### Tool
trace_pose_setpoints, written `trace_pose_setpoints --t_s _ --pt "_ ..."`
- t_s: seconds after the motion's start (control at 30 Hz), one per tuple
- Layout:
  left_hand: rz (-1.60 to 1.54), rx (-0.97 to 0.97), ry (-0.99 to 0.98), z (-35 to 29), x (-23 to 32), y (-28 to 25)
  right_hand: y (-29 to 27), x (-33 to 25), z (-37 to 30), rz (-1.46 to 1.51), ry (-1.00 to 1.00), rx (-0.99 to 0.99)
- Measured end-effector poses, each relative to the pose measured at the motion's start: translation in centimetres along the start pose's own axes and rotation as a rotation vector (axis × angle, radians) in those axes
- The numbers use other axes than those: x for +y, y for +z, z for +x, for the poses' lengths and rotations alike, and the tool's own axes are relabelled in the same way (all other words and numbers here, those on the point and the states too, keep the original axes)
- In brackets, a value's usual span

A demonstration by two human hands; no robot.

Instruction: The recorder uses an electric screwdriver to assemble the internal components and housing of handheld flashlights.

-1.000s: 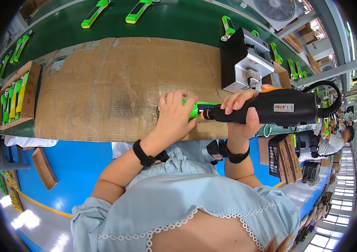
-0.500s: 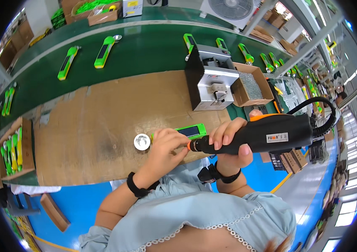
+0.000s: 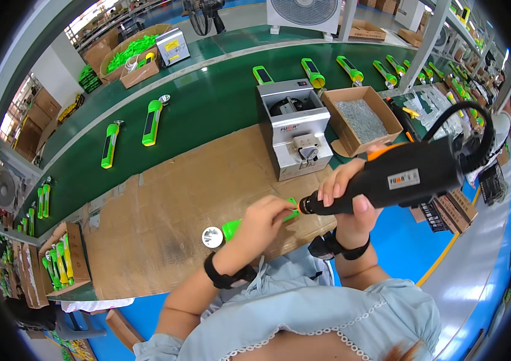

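Note:
My right hand [image 3: 347,191] is wrapped round a black electric screwdriver [image 3: 412,174] with an orange switch, held nearly level with its tip to the left. My left hand [image 3: 259,227] is closed in a pinch at the orange tip of the screwdriver. Whatever is between those fingertips is too small and hidden to name. Beneath the left hand a green flashlight [image 3: 230,230] lies on a cardboard sheet [image 3: 153,240]. Its round silver reflector [image 3: 212,237] shows to the left, and its far end peeks out by the screwdriver tip. The hand covers the middle of its body.
Ahead stands a silver and black bench machine [image 3: 294,135], beside an open carton [image 3: 360,120] of small metal pieces. More green flashlights [image 3: 152,123] lie along the green conveyor belt [image 3: 207,96]. A carton of flashlights [image 3: 60,259] sits at the left. The screwdriver's black cable [image 3: 475,108] loops at the right.
My view has turned, shifting the scene. The screwdriver tip and my left hand have moved right along the flashlight toward its far end, and the left hand now covers its dark panel.

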State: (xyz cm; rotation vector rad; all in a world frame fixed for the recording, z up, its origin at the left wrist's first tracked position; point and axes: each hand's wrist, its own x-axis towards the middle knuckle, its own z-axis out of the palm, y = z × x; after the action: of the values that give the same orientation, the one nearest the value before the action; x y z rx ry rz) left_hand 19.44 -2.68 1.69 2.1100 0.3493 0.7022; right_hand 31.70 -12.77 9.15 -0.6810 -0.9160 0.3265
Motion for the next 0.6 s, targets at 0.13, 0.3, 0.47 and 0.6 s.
trace_pose_setpoints --t_s 0.13,0.3,0.47,0.6 --pt "0.319 0.068 0.117 3.9 0.2 -2.6 -2.5 0.6 2.5 -0.165 -0.166 -0.012" --pt "0.469 0.167 0.112 13.3 1.3 -4.0 -4.1 3.0 5.7 -0.112 -0.233 0.088" --pt "0.619 0.211 0.123 18.1 -0.5 -3.5 -4.5 5.4 7.0 -0.292 -0.277 0.133" --pt "0.662 0.192 0.000 15.3 0.6 -4.1 -4.5 6.8 7.5 -0.226 -0.191 0.133"
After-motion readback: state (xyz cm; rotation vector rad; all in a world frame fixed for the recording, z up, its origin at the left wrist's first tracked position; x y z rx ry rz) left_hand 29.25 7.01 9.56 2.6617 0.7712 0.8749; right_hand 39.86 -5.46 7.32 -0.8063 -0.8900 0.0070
